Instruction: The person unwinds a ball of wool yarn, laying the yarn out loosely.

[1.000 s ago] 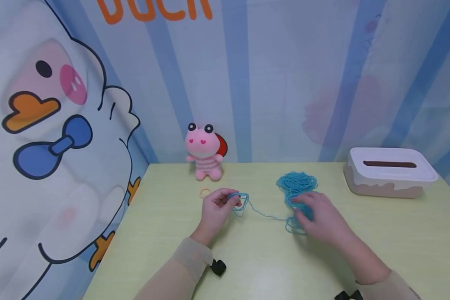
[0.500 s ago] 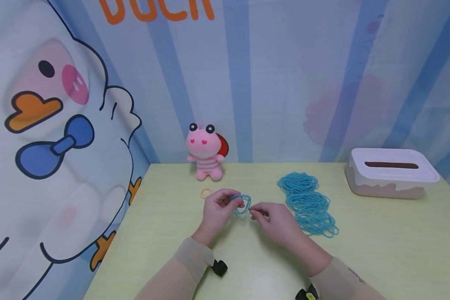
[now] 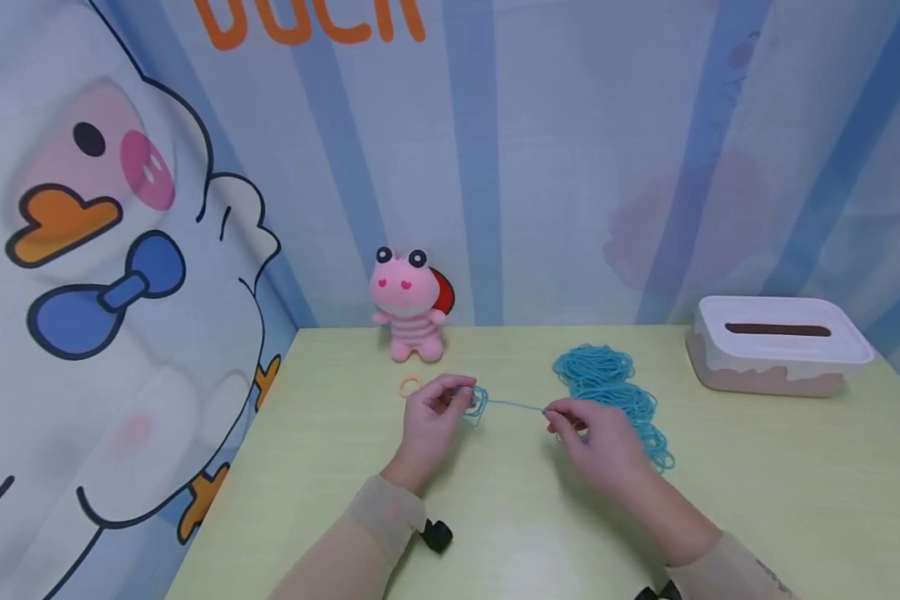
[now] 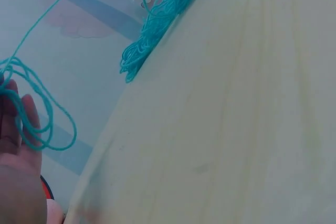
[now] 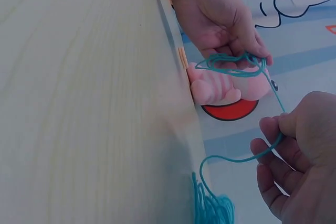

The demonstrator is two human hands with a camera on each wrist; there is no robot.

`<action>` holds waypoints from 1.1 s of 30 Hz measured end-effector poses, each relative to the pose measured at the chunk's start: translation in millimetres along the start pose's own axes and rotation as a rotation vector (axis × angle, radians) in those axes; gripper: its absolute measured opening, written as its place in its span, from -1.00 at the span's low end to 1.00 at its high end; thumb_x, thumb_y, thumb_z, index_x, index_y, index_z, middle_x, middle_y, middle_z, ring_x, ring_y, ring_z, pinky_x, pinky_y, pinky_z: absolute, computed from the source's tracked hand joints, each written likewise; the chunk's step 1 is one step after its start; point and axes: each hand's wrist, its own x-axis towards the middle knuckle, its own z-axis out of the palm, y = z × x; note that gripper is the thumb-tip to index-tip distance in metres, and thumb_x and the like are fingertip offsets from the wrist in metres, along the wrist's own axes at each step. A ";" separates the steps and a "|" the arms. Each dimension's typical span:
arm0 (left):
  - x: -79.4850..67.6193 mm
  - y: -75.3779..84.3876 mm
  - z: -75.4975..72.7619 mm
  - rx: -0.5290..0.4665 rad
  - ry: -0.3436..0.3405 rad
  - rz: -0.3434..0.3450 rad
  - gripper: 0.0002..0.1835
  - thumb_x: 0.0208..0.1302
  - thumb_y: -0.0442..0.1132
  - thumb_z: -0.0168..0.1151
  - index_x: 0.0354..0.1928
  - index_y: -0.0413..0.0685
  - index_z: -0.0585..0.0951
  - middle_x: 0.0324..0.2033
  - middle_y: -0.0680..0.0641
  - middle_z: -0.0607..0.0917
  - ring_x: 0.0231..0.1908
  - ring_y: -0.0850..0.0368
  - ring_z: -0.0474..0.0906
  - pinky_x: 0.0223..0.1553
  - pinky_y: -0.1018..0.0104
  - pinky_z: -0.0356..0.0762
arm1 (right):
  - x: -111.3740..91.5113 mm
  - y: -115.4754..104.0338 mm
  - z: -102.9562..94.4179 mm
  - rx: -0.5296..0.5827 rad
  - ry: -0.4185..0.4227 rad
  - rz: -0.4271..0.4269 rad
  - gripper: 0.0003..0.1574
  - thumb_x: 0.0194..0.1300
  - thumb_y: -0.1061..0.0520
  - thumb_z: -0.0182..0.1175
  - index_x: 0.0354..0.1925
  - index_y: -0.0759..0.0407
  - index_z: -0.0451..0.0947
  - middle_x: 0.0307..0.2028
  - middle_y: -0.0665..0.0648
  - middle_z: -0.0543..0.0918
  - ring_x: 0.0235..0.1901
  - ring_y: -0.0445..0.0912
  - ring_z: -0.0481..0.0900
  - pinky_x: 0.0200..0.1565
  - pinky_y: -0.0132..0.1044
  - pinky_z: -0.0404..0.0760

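My left hand (image 3: 431, 421) pinches a small bundle of blue yarn loops (image 5: 226, 72) between thumb and fingers above the table. A straight strand (image 3: 516, 405) runs from these loops to my right hand (image 3: 606, 442), whose thumb and index finger pinch it. In the right wrist view the strand passes over my right fingers and curves down to the yarn pile (image 3: 596, 367). That pile lies on the table in several loose bunches, partly covered by my right hand in the head view. The left wrist view has the held loops (image 4: 51, 119) hanging off my left fingers.
A pink plush toy (image 3: 407, 300) with a striped body stands at the back of the table (image 3: 510, 533). Near my left hand lies a thin orange ring (image 3: 409, 385). At the back right is a tissue box (image 3: 783, 350) with a white lid. A printed curtain hangs behind.
My right hand went from the yarn pile to beside the left hand's loops, then back rightward with the strand. The strand, slack earlier, is now straight. My left hand stays nearly in place.
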 end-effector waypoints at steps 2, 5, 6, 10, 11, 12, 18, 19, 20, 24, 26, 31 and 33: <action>0.0 -0.4 0.3 -0.008 0.017 -0.016 -0.86 0.52 -0.43 0.34 0.00 -0.35 0.77 -0.15 -0.27 0.83 -0.28 0.32 0.66 -0.19 0.53 0.65 | -1.5 5.4 -5.3 0.014 0.016 0.004 -0.79 0.61 0.16 0.31 0.05 0.20 0.81 -0.24 0.03 0.89 -0.17 -0.04 0.85 -0.24 -0.34 0.75; -0.6 0.2 0.6 -0.040 0.030 -0.038 -0.86 0.48 -0.45 0.38 -0.01 -0.38 0.74 -0.19 -0.03 0.85 -0.25 0.32 0.71 -0.15 0.50 0.70 | -2.3 13.3 -13.0 0.011 0.052 -0.003 -0.80 0.60 0.17 0.32 0.04 0.21 0.81 -0.26 0.04 0.88 -0.19 -0.03 0.83 -0.30 -0.38 0.71; -0.8 0.7 0.8 -0.054 0.031 -0.043 -0.83 0.47 -0.46 0.39 0.01 -0.41 0.73 -0.20 0.03 0.83 -0.22 0.31 0.72 -0.11 0.50 0.71 | -2.4 15.5 -15.5 0.001 0.065 -0.009 -0.81 0.60 0.17 0.32 0.04 0.20 0.81 -0.27 0.02 0.88 -0.20 -0.03 0.83 -0.31 -0.38 0.70; -0.9 2.3 1.0 -0.109 0.026 -0.055 -0.73 0.46 -0.49 0.37 0.13 -0.44 0.68 -0.19 0.12 0.76 -0.21 0.28 0.69 -0.09 0.50 0.72 | -3.5 21.3 -24.5 -0.049 0.106 -0.033 -0.82 0.56 0.18 0.35 0.02 0.19 0.82 -0.29 -0.02 0.88 -0.23 -0.03 0.82 -0.29 -0.36 0.70; -0.6 2.5 0.9 -0.120 0.023 -0.057 -0.72 0.47 -0.49 0.36 0.16 -0.44 0.68 -0.19 0.11 0.76 -0.21 0.28 0.68 -0.09 0.50 0.71 | -4.0 22.3 -26.3 -0.054 0.113 -0.037 -0.82 0.55 0.19 0.36 0.02 0.20 0.82 -0.29 -0.01 0.88 -0.24 -0.02 0.82 -0.30 -0.36 0.69; -0.5 2.6 0.8 -0.127 0.019 -0.061 -0.70 0.49 -0.48 0.34 0.19 -0.45 0.67 -0.18 0.07 0.75 -0.22 0.27 0.68 -0.10 0.51 0.71 | -4.6 23.1 -27.9 -0.058 0.117 -0.038 -0.82 0.55 0.19 0.36 0.01 0.21 0.82 -0.29 0.00 0.89 -0.25 -0.02 0.82 -0.30 -0.35 0.69; 0.0 -0.1 -0.8 -0.133 0.008 -0.040 -0.74 0.55 -0.47 0.29 0.15 -0.50 0.68 -0.16 -0.18 0.78 -0.26 0.26 0.71 -0.17 0.46 0.72 | -8.2 29.2 -35.3 -0.080 0.126 -0.033 -0.84 0.54 0.20 0.37 0.00 0.19 0.82 -0.28 0.02 0.89 -0.26 -0.02 0.81 -0.26 -0.31 0.72; 0.0 -0.3 -1.0 -0.129 0.013 -0.033 -0.77 0.54 -0.47 0.29 0.12 -0.49 0.69 -0.17 -0.18 0.79 -0.26 0.26 0.72 -0.18 0.46 0.72 | -8.7 30.7 -36.2 -0.083 0.126 -0.031 -0.84 0.54 0.19 0.37 -0.01 0.19 0.82 -0.29 0.01 0.89 -0.26 -0.02 0.81 -0.26 -0.31 0.72; -0.1 0.1 -1.0 -0.126 0.021 -0.027 -0.79 0.53 -0.48 0.31 0.09 -0.48 0.70 -0.18 -0.15 0.80 -0.26 0.26 0.72 -0.18 0.46 0.72 | -9.1 32.2 -37.1 -0.085 0.125 -0.027 -0.84 0.55 0.19 0.37 -0.01 0.18 0.82 -0.29 0.01 0.89 -0.26 -0.03 0.80 -0.26 -0.31 0.72; -0.4 2.0 -0.6 -0.112 0.072 -0.037 -0.85 0.48 -0.47 0.38 -0.02 -0.44 0.72 -0.24 0.06 0.81 -0.29 0.28 0.73 -0.20 0.50 0.72 | -10.6 37.8 -39.5 -0.090 0.139 -0.032 -0.86 0.54 0.19 0.38 -0.02 0.18 0.82 -0.30 0.00 0.88 -0.27 -0.04 0.79 -0.27 -0.33 0.71; -0.7 3.3 -0.3 -0.111 0.096 -0.052 -0.85 0.44 -0.47 0.42 -0.05 -0.43 0.70 -0.26 0.11 0.81 -0.30 0.29 0.74 -0.20 0.50 0.74 | -11.1 40.0 -40.3 -0.095 0.154 -0.041 -0.87 0.53 0.20 0.38 -0.03 0.18 0.82 -0.31 -0.01 0.88 -0.29 -0.06 0.80 -0.27 -0.31 0.72; -0.7 5.7 0.7 -0.134 0.109 -0.073 -0.81 0.39 -0.51 0.45 -0.04 -0.46 0.66 -0.24 0.11 0.80 -0.28 0.29 0.75 -0.18 0.49 0.76 | -13.1 44.4 -43.7 -0.109 0.185 -0.052 -0.89 0.52 0.20 0.40 -0.06 0.17 0.83 -0.34 -0.05 0.87 -0.32 -0.11 0.78 -0.27 -0.25 0.74; -0.5 5.7 1.1 -0.146 0.108 -0.067 -0.78 0.40 -0.53 0.42 0.02 -0.47 0.66 -0.21 0.12 0.79 -0.25 0.29 0.75 -0.14 0.50 0.77 | -14.1 45.8 -46.3 -0.111 0.182 -0.039 -0.87 0.53 0.18 0.39 -0.04 0.18 0.82 -0.33 -0.05 0.87 -0.31 -0.11 0.76 -0.28 -0.28 0.72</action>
